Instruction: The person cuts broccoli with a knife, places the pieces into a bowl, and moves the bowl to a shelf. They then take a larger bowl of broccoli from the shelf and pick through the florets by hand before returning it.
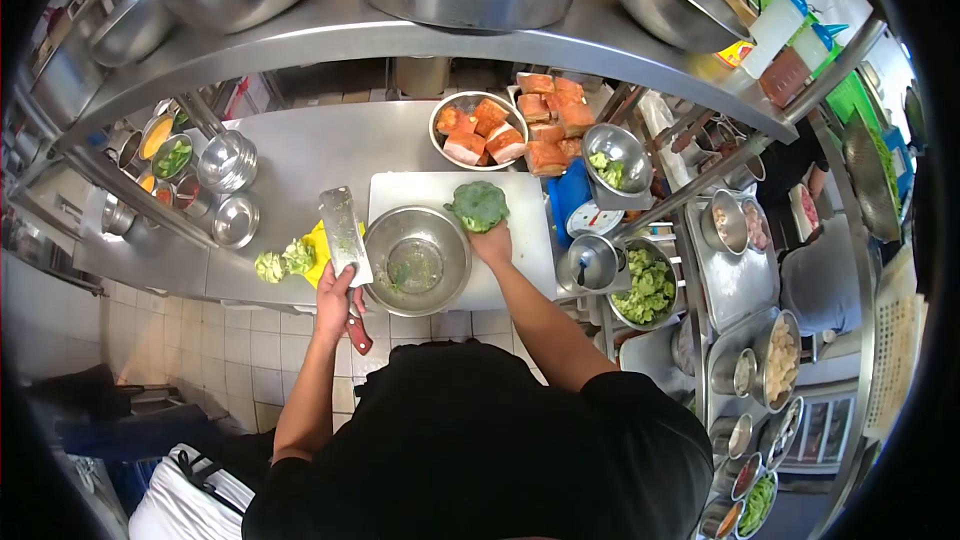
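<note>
My left hand is closed round a cleaver near where the wide blade meets its reddish-brown handle. The blade points away from me, and green bits cling to it. My right hand grips a head of broccoli from below, over the white cutting board. Between the hands a steel bowl overlaps the board's left part, with small green scraps inside. Beside the cleaver lie pale green vegetable pieces and something yellow.
Behind the board stand a bowl of reddish meat chunks and more meat blocks. A scale and a bowl of green pieces are at the right. Overhead, a steel shelf carries large bowls. A person is at far right.
</note>
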Demonstrator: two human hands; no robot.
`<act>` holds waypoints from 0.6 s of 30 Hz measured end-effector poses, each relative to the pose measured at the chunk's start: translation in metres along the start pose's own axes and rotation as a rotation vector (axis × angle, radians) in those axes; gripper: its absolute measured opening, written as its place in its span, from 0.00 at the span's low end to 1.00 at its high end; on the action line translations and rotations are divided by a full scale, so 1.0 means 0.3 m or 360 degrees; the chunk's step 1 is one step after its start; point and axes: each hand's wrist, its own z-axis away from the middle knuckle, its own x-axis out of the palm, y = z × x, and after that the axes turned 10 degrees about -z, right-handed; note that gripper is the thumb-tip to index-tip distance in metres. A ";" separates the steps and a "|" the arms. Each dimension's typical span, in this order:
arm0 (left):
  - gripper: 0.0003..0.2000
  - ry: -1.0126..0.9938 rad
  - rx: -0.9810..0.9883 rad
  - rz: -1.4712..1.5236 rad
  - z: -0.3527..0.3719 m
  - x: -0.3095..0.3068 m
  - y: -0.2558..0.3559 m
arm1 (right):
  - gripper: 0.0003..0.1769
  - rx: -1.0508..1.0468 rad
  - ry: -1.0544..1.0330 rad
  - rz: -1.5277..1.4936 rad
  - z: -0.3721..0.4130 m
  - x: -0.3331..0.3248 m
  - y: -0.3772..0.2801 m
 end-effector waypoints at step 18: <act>0.09 -0.0127 0.0060 -0.0418 0.021 0.159 0.043 | 0.16 0.0905 -0.0784 -0.1760 -0.088 -0.298 -0.113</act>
